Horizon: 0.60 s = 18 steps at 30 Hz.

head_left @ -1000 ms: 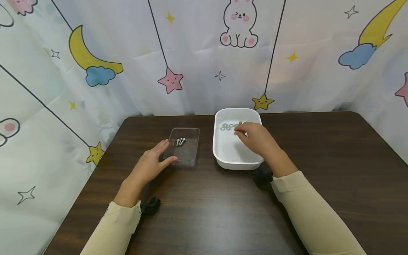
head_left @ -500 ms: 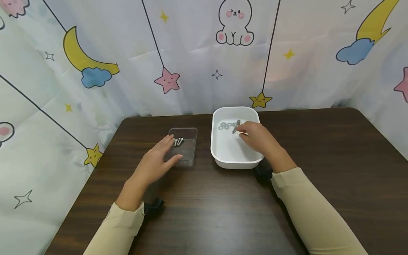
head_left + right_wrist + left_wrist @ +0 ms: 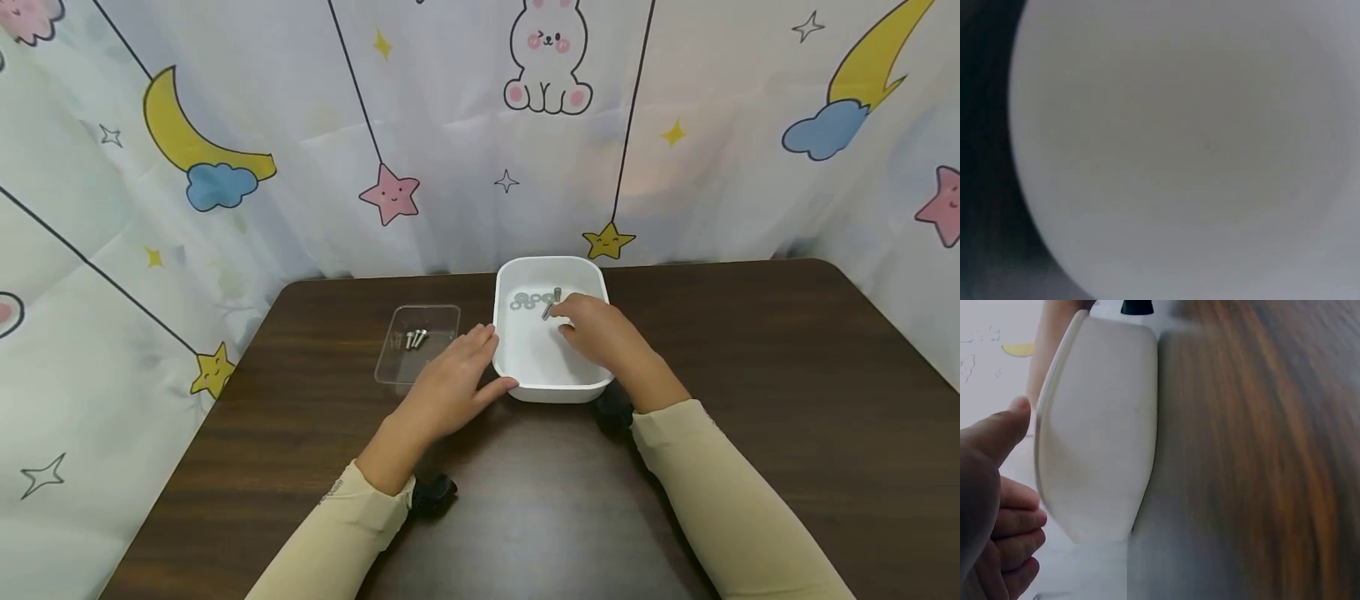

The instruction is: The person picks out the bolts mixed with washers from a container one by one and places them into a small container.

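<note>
A white tray stands at the table's back middle, holding several washers and two bolts. My right hand reaches over its right side. Its fingertips are at the bolts, with the thumb apart from them. Whether they touch the bolts is hard to see. My left hand lies at the tray's front left corner, fingers extended along the rim and thumb at the front wall. In the left wrist view, that hand's thumb and fingers are beside the tray's wall. The right wrist view shows only blurred white wall.
A clear plastic box with several small bolts stands left of the white tray, partly behind my left hand. The dark wooden table extends to the right. A printed curtain hangs behind its back edge.
My left hand has moved right, from the clear box to the white tray. My right hand has stayed over the tray, its fingers shifting slightly so that two bolts show beside them.
</note>
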Available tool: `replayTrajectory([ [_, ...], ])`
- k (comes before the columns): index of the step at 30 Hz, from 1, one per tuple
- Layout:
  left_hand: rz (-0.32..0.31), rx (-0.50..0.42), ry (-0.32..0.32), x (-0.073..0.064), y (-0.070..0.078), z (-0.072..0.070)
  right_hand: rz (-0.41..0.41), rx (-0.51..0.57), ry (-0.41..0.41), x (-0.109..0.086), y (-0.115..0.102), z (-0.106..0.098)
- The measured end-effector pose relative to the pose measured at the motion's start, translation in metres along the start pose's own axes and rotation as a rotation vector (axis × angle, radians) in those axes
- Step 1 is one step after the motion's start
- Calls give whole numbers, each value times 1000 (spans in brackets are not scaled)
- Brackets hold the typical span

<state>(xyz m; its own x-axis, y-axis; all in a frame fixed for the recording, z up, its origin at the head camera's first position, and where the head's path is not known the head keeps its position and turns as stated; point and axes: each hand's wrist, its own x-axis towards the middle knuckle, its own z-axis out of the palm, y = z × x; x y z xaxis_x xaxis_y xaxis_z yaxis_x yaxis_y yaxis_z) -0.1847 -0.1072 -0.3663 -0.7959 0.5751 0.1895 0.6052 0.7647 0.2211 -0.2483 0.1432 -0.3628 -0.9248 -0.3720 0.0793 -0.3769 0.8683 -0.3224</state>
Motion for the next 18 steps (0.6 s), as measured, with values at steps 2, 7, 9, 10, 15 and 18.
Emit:
replayTrajectory([
  [2, -9, 11, -1, 0, 2, 3, -4, -38, -15, 0, -3, 2],
  [7, -14, 15, 25, -1, 3, 4, -11, -79, -23, 2, -7, 3],
  [9, -9, 10, 28, -1, 3, 4, -9, -77, -29, 2, -6, 3],
  [10, -6, 5, 24, -1, 3, 4, -3, -76, -41, 2, -6, 3],
  [15, 12, 6, 15, 0, 2, 4, 15, -108, -122, 5, -3, 2],
  [18, 14, 10, 33, 0, 0, 4, -4, -181, -172, 14, -1, 2],
])
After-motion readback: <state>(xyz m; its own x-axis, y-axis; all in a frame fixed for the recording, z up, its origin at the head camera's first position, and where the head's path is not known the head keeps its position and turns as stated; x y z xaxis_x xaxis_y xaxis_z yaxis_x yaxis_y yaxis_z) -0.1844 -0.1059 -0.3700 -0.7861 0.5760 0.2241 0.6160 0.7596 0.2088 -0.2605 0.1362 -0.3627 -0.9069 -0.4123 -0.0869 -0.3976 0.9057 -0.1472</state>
